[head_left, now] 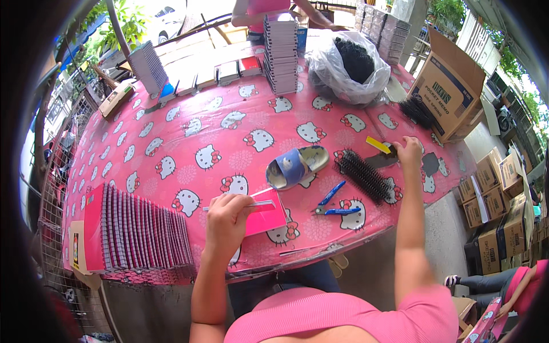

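Note:
My left hand (227, 216) is closed around a thin pale strip (262, 204), seen nearly edge-on, so its kind is unclear. Beneath it, a pink-covered notebook (267, 217) lies on the table. To the right, my right hand (409, 151) has its fingertips pinched together at a yellow strip (377, 144) and a dark flat patch (382, 160); what they hold is hidden. Between the hands are a blue slipper (290, 169), blue-handled pliers (338, 201) and a bundle of black spiral binding coils (363, 176).
A long row of pink spiral notebooks (143, 234) stands at the left. Toward the back are a tall notebook stack (281, 57), a plastic bag (343, 86) of black coils and a cardboard box (446, 86). A person in pink (269, 7) is beyond the table.

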Demonstrator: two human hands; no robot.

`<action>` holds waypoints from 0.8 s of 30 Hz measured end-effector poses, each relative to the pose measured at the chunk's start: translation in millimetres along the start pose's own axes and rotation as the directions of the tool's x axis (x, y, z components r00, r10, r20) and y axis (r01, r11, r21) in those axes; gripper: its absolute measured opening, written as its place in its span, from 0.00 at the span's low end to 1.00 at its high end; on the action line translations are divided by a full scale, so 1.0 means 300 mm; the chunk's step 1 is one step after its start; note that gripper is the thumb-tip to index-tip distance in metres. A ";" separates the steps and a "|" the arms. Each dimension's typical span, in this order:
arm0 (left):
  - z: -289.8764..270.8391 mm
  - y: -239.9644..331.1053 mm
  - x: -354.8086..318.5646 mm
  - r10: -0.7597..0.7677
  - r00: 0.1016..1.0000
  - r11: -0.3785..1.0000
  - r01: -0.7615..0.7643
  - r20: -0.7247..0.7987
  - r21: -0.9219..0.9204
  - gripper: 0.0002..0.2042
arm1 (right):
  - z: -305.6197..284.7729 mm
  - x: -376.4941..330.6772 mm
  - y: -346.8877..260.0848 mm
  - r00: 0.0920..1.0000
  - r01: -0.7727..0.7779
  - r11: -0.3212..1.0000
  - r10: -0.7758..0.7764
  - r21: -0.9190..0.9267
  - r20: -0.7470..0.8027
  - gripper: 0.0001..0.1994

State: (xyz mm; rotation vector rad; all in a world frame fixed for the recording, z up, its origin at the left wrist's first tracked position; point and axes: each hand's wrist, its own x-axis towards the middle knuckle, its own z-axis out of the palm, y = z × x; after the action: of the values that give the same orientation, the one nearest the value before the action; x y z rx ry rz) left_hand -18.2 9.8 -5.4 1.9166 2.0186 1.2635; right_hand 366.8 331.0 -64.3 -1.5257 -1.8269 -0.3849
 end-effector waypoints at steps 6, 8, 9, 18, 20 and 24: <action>0.043 -0.008 -0.027 0.085 0.982 0.996 -0.080 -0.169 0.035 0.07 | 0.074 -0.043 0.038 0.947 -0.092 0.995 0.079 0.029 0.311 0.09; 0.031 -0.017 -0.021 0.105 0.986 0.994 -0.100 -0.133 0.043 0.07 | -0.047 -0.074 -0.201 0.969 0.039 0.958 -0.106 0.283 0.225 0.08; 0.033 -0.028 -0.022 0.119 0.987 0.993 -0.115 -0.109 0.039 0.07 | -0.122 -0.122 -0.352 0.947 0.108 0.877 -0.235 0.469 0.221 0.08; 0.067 -0.034 -0.046 0.136 0.972 0.991 -0.133 -0.192 0.030 0.06 | -0.348 -0.360 -0.834 0.729 0.033 0.425 -0.629 0.904 0.270 0.12; 0.066 -0.038 -0.050 0.129 0.972 0.992 -0.125 -0.198 0.033 0.06 | -0.341 -0.358 -0.843 0.765 0.023 0.422 -0.591 0.906 0.256 0.12; 0.063 -0.031 -0.051 0.122 0.971 0.993 -0.118 -0.205 0.031 0.06 | -0.338 -0.340 -0.850 0.752 -0.039 0.427 -0.583 0.904 0.308 0.11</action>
State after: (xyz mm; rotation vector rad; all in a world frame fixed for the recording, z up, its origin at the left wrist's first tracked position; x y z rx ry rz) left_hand -11.6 7.1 -30.3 2.0194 2.0403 1.5372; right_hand 164.6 127.0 -9.0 -0.5410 -2.1995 0.9410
